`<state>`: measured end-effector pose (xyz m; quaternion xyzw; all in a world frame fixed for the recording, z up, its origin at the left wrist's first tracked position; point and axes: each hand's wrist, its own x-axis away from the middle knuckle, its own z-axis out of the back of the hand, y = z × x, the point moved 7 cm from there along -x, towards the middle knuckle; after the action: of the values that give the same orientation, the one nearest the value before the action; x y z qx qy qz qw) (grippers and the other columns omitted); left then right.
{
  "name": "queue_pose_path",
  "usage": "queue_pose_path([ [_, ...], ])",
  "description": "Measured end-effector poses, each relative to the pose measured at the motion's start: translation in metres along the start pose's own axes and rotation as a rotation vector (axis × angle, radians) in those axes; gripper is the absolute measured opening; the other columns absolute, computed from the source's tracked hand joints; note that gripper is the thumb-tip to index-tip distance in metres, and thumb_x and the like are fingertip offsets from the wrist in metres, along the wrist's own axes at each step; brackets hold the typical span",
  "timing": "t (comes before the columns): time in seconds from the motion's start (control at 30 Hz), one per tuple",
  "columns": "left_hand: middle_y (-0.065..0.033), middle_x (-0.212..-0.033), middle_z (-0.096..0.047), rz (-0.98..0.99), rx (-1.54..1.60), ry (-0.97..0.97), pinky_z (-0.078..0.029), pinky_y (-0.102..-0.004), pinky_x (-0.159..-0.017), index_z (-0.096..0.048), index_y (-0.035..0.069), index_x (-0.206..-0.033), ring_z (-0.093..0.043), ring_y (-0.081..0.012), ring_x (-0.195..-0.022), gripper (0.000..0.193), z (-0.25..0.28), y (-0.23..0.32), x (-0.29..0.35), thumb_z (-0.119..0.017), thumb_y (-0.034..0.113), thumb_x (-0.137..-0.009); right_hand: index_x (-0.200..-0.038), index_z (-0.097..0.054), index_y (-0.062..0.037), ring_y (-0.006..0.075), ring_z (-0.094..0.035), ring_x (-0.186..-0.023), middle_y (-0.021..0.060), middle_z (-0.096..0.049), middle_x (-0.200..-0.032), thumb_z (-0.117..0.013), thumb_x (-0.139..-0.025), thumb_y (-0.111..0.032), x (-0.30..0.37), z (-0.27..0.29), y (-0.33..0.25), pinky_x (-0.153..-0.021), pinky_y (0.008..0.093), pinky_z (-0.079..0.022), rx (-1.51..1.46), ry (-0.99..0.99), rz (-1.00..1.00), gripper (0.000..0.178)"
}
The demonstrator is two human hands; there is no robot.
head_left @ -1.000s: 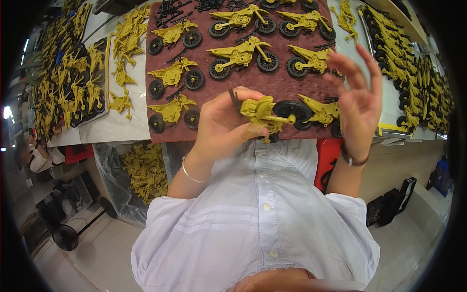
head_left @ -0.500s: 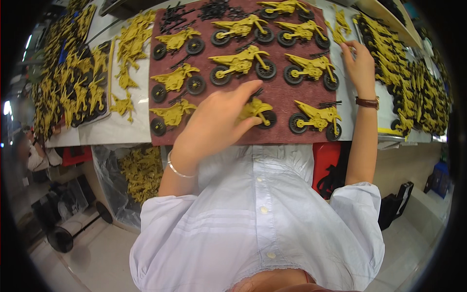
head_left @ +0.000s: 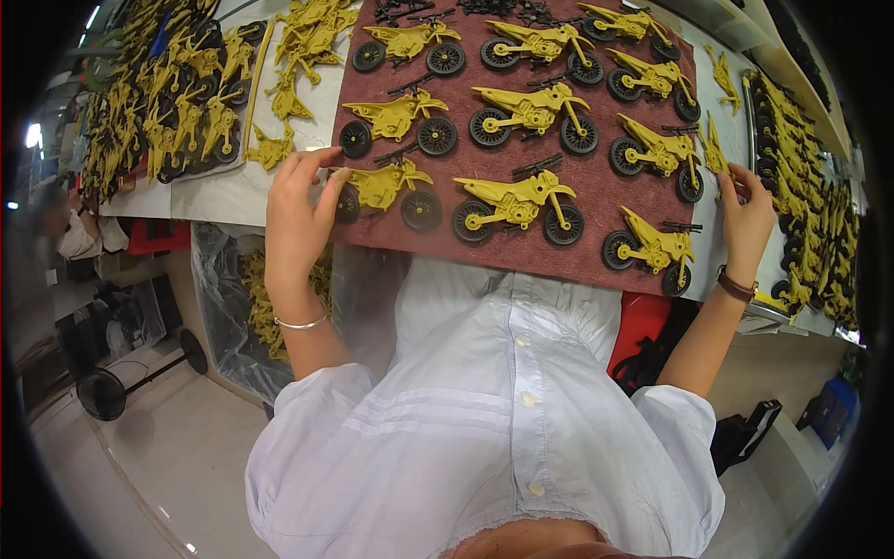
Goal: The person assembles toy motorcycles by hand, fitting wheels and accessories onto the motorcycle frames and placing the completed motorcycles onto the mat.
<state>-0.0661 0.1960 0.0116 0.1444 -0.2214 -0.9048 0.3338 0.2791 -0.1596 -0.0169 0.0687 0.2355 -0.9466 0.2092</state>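
Note:
Toy motorcycles with yellow bodies and black wheels lie in rows on a dark red cloth (head_left: 438,170). My left hand (head_left: 300,210) is at the cloth's left edge, thumb and forefinger closed at the tail of the front-left toy motorcycle (head_left: 384,186). Its rear wheel is partly covered by the hand. Beside the cloth's right edge, my right hand (head_left: 748,210) pinches the lower end of a thin yellow plastic part (head_left: 713,147). Between the hands lie a front-middle toy motorcycle (head_left: 515,202) and a front-right one (head_left: 652,246), with small black pieces beside them.
Loose yellow parts (head_left: 300,65) are heaped left of the cloth, next to a tray of toy motorcycles (head_left: 191,130). More stand packed in rows at the right (head_left: 808,186). Black pieces (head_left: 507,7) lie at the far edge. A plastic-lined container of yellow parts (head_left: 261,298) is below the table.
My left hand has moved left from the front-middle toy motorcycle to the front-left one. My right hand stays by the cloth's right edge, now lower along it. The whole view has shifted and tilted.

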Motion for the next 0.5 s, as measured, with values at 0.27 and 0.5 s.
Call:
queue_pose_path([
  [0.27,-0.0034,-0.081,-0.056,0.138,0.173,-0.101,-0.041,-0.024,-0.061,-0.06,0.002,-0.086,-0.046,-0.0111,-0.068,0.017,0.0,-0.033,0.001,-0.067,0.014,-0.076,-0.098,-0.066,-0.0059,0.0165,-0.062,-0.069,0.0108,-0.064,-0.076,-0.066,-0.078,-0.022,0.018,0.001,-0.002,-0.062,0.0269,-0.047,-0.02,0.044,-0.044,0.026],
  [0.5,-0.0033,-0.087,-0.056,0.256,1.09,-0.35,-0.046,-0.0212,-0.067,-0.046,0.003,-0.092,-0.054,-0.0075,-0.076,0.013,-0.025,-0.039,0.011,-0.05,0.015,-0.091,-0.098,-0.066,-0.0059,0.0126,-0.058,-0.063,0.0088,-0.063,-0.074,-0.067,-0.078,-0.022,0.024,0.003,-0.002,-0.06,0.0246,-0.046,-0.067,0.076,-0.062,0.026],
])
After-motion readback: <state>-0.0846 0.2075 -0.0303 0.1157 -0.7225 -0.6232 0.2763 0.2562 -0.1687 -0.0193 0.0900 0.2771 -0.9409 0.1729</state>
